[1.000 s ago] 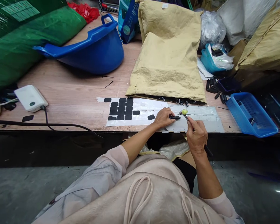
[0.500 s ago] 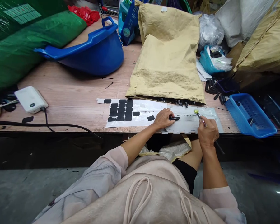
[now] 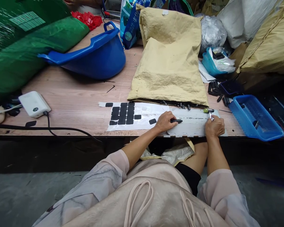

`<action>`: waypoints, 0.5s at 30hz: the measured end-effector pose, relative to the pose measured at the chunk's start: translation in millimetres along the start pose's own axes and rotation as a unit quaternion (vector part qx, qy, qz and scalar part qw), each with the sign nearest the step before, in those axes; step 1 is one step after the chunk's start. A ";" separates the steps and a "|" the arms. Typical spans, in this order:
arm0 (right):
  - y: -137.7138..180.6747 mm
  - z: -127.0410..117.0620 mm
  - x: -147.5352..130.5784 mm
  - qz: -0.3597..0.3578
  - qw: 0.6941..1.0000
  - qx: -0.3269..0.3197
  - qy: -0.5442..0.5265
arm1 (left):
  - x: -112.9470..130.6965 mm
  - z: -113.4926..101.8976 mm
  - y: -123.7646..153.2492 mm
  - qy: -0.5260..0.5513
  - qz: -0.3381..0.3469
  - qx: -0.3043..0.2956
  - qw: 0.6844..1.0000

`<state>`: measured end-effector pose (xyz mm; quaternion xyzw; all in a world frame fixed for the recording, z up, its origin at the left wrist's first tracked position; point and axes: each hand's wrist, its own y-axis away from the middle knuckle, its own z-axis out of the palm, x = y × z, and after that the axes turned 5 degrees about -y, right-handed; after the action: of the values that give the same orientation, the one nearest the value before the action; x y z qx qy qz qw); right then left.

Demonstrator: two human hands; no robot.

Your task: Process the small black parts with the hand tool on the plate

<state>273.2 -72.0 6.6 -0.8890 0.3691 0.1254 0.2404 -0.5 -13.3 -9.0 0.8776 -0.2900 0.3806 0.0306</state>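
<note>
My left hand (image 3: 165, 122) rests low over the strip on the table edge, its fingers closed on a slim black tube-like piece (image 3: 178, 120) that points right. Further right, my right hand (image 3: 214, 126) grips a small hammer (image 3: 210, 111); the head is metal with a yellow-green face turned left. Under both hands lies a pale grey board (image 3: 191, 128). The hammer head is apart from the black piece, near the board's right end. To the left is a white sheet (image 3: 144, 125) with rows of black rounded-square stickers (image 3: 122, 113).
A large kraft bag (image 3: 168, 69) lies behind the board, with small black pieces at its mouth. A blue basket (image 3: 255, 116) stands right, beside loose black pieces (image 3: 213, 88). At left are a blue basin (image 3: 94, 60), a white power bank (image 3: 35, 104) and a black cable (image 3: 68, 127).
My right hand has moved right with the hammer, and the hammer's head has turned from facing up to facing left. The left hand stays in place with the black piece.
</note>
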 end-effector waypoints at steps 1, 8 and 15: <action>-2.1 3.8 -1.7 -0.004 1.000 0.005 0.003 | -0.3 0.0 0.1 0.001 0.000 0.000 1.000; 0.9 9.8 -13.7 -0.049 0.998 0.010 0.040 | -1.5 -1.2 -0.3 0.000 0.003 -0.008 1.000; 3.6 5.0 -20.0 -0.041 0.998 -0.014 0.056 | -4.1 -2.8 -1.5 0.015 0.015 -0.018 1.000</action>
<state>256.4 -59.6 9.2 -0.9121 0.3438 0.0708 0.2117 -3.7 -9.3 -9.6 0.8669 -0.3090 0.3886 0.0449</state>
